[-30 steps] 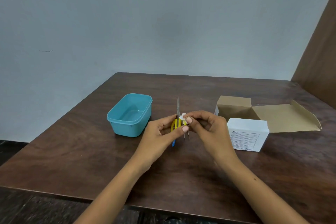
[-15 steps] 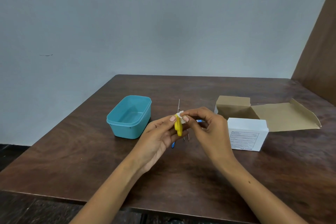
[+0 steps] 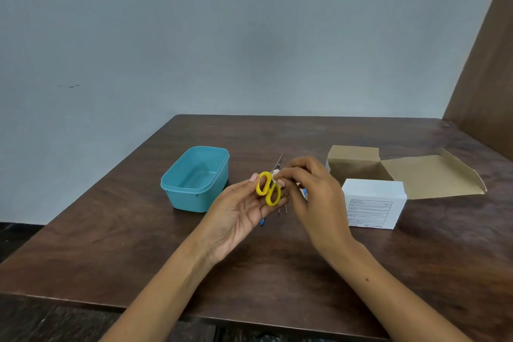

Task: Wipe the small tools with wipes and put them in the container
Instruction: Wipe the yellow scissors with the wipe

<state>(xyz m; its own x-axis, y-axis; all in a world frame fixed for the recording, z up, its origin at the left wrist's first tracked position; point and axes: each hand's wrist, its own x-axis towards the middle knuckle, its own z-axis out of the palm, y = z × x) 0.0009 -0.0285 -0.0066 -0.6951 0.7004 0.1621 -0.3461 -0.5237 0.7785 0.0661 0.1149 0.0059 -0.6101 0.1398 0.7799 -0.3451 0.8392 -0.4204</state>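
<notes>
Small scissors with yellow handle loops (image 3: 268, 189) rest in my left hand (image 3: 239, 211), palm up, blades pointing away toward the wall. My right hand (image 3: 313, 191) pinches a small white wipe (image 3: 275, 174) against the scissors just above the loops. The empty teal container (image 3: 177, 188) stands on the table left of my hands. Under my hands lie other small tools: a blue-handled one (image 3: 262, 221) and thin metal tweezers (image 3: 282, 211), both mostly hidden.
A white labelled box (image 3: 372, 203) sits right of my hands, with an open brown cardboard box (image 3: 388, 169) and its flap behind it. The dark wooden table (image 3: 111, 244) ends near my body. A brown panel stands at the far right.
My left hand has turned the scissors so both yellow loops now face me; the blades tilted right. My right hand keeps the wipe at the scissors' pivot.
</notes>
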